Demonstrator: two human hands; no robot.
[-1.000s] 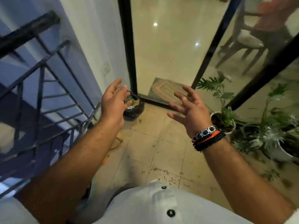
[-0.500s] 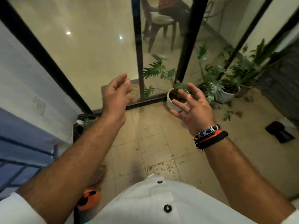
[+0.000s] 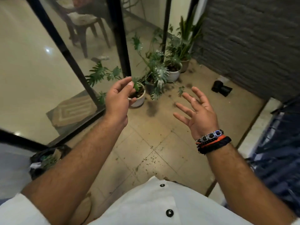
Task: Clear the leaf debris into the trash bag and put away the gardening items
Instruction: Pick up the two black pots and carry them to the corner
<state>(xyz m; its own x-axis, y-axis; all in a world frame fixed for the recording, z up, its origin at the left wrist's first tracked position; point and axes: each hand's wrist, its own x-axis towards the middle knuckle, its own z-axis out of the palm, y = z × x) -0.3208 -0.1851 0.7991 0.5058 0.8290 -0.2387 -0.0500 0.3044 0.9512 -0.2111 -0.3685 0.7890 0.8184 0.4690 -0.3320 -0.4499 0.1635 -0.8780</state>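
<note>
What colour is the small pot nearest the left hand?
White; the small pot shows best in the head view.

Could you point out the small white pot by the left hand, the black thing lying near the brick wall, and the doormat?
white pot (image 3: 139, 100): head view, on its outer wall below the rim.
black thing (image 3: 221, 88): head view, on its middle.
doormat (image 3: 73, 109): head view, on its patterned centre, behind the glass.

Left hand (image 3: 117, 99) and right hand (image 3: 198, 114) raised, empty

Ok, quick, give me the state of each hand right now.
Left hand: open, fingers loosely curled, holding nothing.
Right hand: open, fingers spread, holding nothing.
</note>
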